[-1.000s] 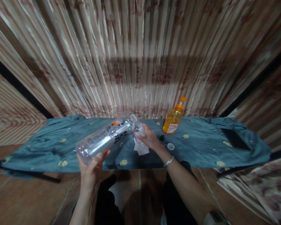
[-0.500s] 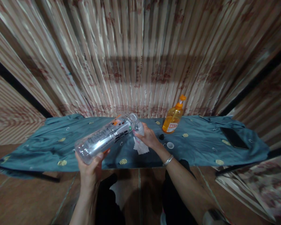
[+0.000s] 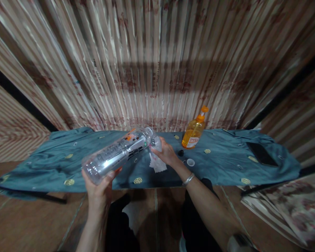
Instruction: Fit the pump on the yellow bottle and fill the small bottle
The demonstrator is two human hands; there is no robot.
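A large clear bottle (image 3: 115, 155) with a printed label lies tilted in the air, its neck up and to the right. My left hand (image 3: 99, 185) grips it around its base. My right hand (image 3: 164, 152) is closed around a smaller clear bottle (image 3: 154, 140), whose mouth is against or very near the large bottle's mouth; whether they touch is hard to tell. Below my right hand a crumpled white tissue (image 3: 158, 165) lies on the cloth. A black cap (image 3: 181, 153) and a white cap (image 3: 190, 162) sit to the right of that hand.
An orange pump bottle (image 3: 193, 134) stands towards the back, right of centre. A dark phone-like slab (image 3: 261, 154) lies at the right on the teal cloth (image 3: 220, 168) covering the table. Behind it hangs a striped curtain (image 3: 147, 70), with dark poles at both sides.
My left hand and the base of the large bottle have moved slightly to the left. My right hand has stayed nearly in place.
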